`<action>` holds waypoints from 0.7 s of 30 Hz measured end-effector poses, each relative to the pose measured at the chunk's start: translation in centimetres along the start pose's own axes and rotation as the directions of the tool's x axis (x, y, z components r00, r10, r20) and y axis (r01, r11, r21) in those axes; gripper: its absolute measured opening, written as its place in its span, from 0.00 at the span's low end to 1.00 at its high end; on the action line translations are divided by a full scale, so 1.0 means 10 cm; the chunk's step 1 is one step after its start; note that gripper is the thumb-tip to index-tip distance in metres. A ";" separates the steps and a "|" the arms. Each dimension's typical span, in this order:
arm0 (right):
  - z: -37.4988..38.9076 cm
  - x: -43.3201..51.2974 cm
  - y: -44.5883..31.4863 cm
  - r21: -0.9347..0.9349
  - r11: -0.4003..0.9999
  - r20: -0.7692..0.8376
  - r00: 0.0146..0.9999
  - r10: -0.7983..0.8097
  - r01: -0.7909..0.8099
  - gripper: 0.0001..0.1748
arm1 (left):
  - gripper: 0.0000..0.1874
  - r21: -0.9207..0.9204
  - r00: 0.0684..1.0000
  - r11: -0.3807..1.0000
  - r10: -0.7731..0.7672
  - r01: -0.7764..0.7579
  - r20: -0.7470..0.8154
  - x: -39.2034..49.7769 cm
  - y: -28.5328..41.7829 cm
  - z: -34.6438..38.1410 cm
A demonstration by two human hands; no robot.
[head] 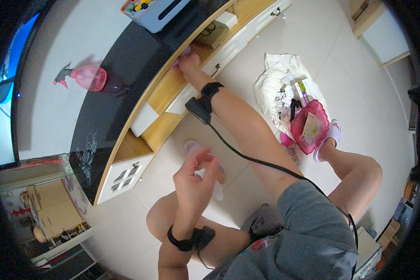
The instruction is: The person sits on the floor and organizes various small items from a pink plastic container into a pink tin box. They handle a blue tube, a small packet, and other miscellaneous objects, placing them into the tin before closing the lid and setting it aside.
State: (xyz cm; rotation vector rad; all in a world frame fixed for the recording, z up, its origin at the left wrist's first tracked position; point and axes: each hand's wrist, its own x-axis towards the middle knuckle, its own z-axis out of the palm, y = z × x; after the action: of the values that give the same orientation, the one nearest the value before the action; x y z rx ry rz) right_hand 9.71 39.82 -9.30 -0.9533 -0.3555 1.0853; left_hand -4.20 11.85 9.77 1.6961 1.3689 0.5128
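Note:
My left hand [196, 178] is raised over the floor with its fingers curled around a crumpled white tissue or thin plastic [200, 173]; a translucent whitish end hangs below the palm. Stretched out far ahead, my right hand [189, 64] reaches into an open wooden compartment of the low cabinet [165, 91]. Soft pink material [186, 51], perhaps a cloth, shows at its fingers, which are blurred and partly hidden. Just beyond that hand stands a translucent box [215, 35] with dark coiled items inside. Both wrists wear black straps with small devices, and a cable runs along my right arm.
On the black cabinet top stand a pink spray bottle [91, 78] and a grey-blue basket [154, 17]. A white bag [276, 70] lies on the floor at right with papers, a small box and a pink scalloped tray [309, 127]. A screen [7, 115] is at far left.

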 end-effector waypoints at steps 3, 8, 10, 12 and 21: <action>-0.44 0.77 0.05 -0.160 0.906 -0.100 0.907 -0.409 0.391 0.26 | 0.12 -0.081 0.992 0.996 0.030 -0.020 0.123 0.05 0.22 0.16; -0.67 -0.11 -0.21 -0.872 0.331 0.157 0.846 -0.509 0.360 0.21 | 0.12 0.094 0.998 0.994 0.055 -0.057 0.020 0.08 0.00 0.21; -1.23 -0.74 -0.43 -0.693 0.634 -0.045 0.856 -0.515 0.344 0.16 | 0.11 0.045 0.999 0.998 0.043 -0.044 0.026 0.04 -0.01 0.31; -2.23 -1.27 -0.45 -0.732 0.558 -0.155 0.702 -0.695 0.390 0.18 | 0.12 0.047 0.994 0.998 0.044 -0.049 0.103 -0.01 0.04 0.42; -4.82 -3.58 -0.58 -0.139 0.870 -0.952 0.305 0.014 -0.472 0.24 | 0.13 0.203 0.940 0.969 0.064 -0.138 0.335 -0.13 -0.23 0.82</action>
State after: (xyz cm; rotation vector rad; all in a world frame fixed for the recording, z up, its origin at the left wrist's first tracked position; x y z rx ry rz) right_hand 28.79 -15.05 -25.43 -1.9169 0.6265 0.5347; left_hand 0.39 7.69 3.74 1.9424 1.1330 0.1236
